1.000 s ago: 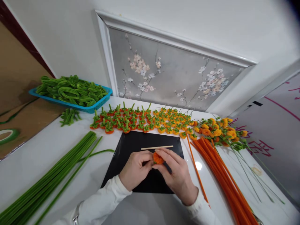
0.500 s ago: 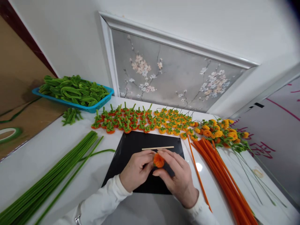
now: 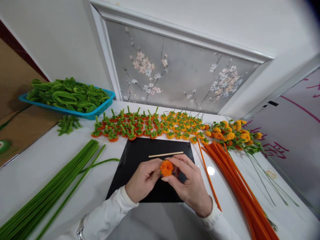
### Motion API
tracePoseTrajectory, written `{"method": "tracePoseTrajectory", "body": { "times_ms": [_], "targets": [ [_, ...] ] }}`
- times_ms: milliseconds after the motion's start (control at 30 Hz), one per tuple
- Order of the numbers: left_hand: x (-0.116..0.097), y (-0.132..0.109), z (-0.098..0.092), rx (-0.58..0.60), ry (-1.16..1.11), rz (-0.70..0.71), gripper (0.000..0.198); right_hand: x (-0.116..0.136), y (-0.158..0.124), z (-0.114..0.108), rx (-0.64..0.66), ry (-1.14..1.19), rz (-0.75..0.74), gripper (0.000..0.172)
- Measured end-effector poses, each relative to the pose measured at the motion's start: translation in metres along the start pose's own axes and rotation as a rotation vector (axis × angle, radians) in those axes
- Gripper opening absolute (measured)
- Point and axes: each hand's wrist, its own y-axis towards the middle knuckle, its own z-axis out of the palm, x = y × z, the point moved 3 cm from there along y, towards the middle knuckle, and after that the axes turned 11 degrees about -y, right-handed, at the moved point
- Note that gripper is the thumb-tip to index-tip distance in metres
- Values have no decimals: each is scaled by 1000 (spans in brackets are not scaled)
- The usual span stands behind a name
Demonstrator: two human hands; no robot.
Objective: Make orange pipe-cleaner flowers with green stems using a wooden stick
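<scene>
Your left hand [image 3: 142, 176] and right hand [image 3: 188, 181] both pinch the round orange chenille piece [image 3: 166, 168], probably steadying it; green-topped orange chenille pieces [image 3: 131, 133] line surface's [image 3: 97, 176] far edge, likely for elbow room.

Place: indoor handcraft workspace; whether within a home, shop or workshop cannot be told
Desk [image 3: 37, 155]: white, glossy, set against a wall [image 3: 187, 15] and laid out as a making station
Fuzzy stems: stocked as material, a green bundle [image 3: 60, 186] at the left and an orange bundle [image 3: 237, 186] at the right
Basket [image 3: 101, 109]: blue plastic, heaped with green looped pieces [image 3: 66, 96]
Rows: orange pieces [image 3: 132, 134] and yellow pieces [image 3: 178, 135], green-topped, in batch quantity
Black mat [image 3: 140, 150]: central work spot, an orange fuzzy ball [image 3: 166, 168] held above it between left hand [image 3: 142, 178] and right hand [image 3: 191, 186]
Wall panel [image 3: 175, 83]: framed, blossom-patterned, suggesting a decorated room
White board [image 3: 300, 133]: magenta handwriting, more office-like
</scene>
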Motion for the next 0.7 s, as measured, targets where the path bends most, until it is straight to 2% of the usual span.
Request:
{"method": "tracePoseTrajectory", "body": {
  "times_ms": [200,367,467,567,700],
  "targets": [
    [3,-2,0,-20,31,12,25,-3,-2,2,-62,-3,-7,19],
    [1,-1,0,-18,20,31,25,-4,-2,0,-76,-30,-49,23],
    [3,-1,-2,-42,-22,-41,28,-3,0,-4,-47,-28,-26,33],
    [6,-2,-2,-51,-133,-143,27,0,1,-10,-105,-38,-24,23],
    [6,-2,1,-42,-220,-210,28,4,0,-10,-187,-136,-157,18]
  ]
}}
